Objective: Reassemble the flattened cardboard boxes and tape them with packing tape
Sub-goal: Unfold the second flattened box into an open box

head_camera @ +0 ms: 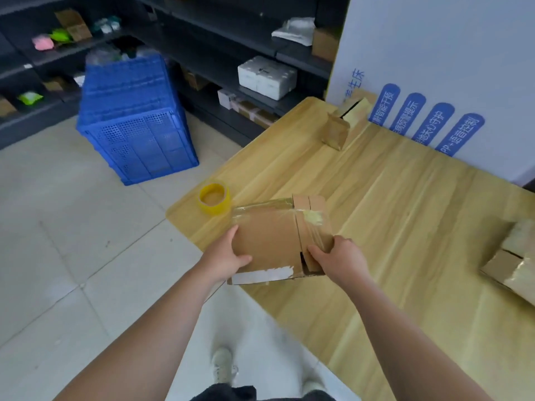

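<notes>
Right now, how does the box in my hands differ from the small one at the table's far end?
The box in your hands is gripped by your left hand and right hand; the far box stands untouched on the table by the white panel. Yours shows clear tape and a white label; the far box's top looks open. Both are brown cardboard.

Single view: head-worn wide-angle, standing height, pitched forward and steeply down. Both forearms run in from the bottom edge. Left hand (224,260) and right hand (338,260) sit near centre, close range, both on the cardboard box (269,235). Tabletop (390,212) fills the right half, running diagonally through frame. Floor (72,227) and shoes (223,366) at the bottom, blue crate (136,123) and shelves (220,62) further off, upper left. Straight edges bow toward the borders.
</notes>
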{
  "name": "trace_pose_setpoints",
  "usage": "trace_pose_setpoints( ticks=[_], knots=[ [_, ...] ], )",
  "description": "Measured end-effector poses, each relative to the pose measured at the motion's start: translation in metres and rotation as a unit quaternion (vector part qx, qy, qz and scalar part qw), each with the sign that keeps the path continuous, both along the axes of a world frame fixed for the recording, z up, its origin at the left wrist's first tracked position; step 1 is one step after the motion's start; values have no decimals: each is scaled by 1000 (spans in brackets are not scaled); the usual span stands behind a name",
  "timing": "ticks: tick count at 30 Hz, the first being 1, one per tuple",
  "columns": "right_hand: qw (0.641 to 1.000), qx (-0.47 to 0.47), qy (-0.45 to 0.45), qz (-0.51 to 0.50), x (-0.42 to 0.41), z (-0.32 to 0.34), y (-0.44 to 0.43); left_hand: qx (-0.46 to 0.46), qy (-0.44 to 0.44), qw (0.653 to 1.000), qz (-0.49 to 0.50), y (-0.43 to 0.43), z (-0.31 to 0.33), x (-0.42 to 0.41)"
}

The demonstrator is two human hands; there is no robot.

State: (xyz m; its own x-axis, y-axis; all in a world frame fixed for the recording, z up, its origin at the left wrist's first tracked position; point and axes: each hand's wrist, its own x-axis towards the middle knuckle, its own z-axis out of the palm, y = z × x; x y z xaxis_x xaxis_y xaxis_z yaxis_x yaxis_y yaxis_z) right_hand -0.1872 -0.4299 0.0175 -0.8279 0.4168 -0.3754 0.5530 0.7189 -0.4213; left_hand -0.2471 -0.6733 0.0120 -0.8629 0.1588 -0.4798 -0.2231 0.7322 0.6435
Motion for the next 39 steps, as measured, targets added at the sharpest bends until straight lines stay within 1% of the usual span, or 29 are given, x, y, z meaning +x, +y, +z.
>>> trace_pose_setpoints(
  ticks=[7, 9, 11, 13, 18, 23, 26, 28, 30, 32, 36, 39],
  knots=[
    [995, 2, -3, -101, -5, -7, -48, 21, -25, 998, -57, -33, -8, -53],
    [992, -7, -2, -128, -4, -11, -53, 43, -38, 997, -43, -34, -12, -62],
    [989, -23, -4, -149, -4, -14, -57, 64, -31, 997, -9, -34, -16, -71],
    [985, -47, -5, -164, -5, -19, -60, 53, -15, 998, 5, -34, -19, -80],
    [979, -91, -5, -181, -14, -27, -64, 62, -44, 997, 6, -37, -23, -97],
    [980, -81, -3, -180, -24, -32, -70, 97, -61, 993, -17, -41, -24, -115],
    [982, -60, -8, -179, -28, -34, -80, 73, -45, 996, -39, -45, -26, -124],
    [980, -69, -3, -189, -31, -35, -89, 46, -24, 997, -65, -50, -27, -131],
    [978, -72, -5, -196, -33, -37, -101, 37, -16, 995, -90, -54, -30, -139],
    [977, -55, -6, -207, -33, -40, -114, 35, -4, 994, -108, -60, -31, -145],
    [962, -59, 47, -261, -33, -45, -132, 35, 29, 989, -141, -71, -29, -156],
    [947, -89, 87, -296, -35, -48, -142, 66, 17, 985, -155, -78, -29, -163]
  ],
)
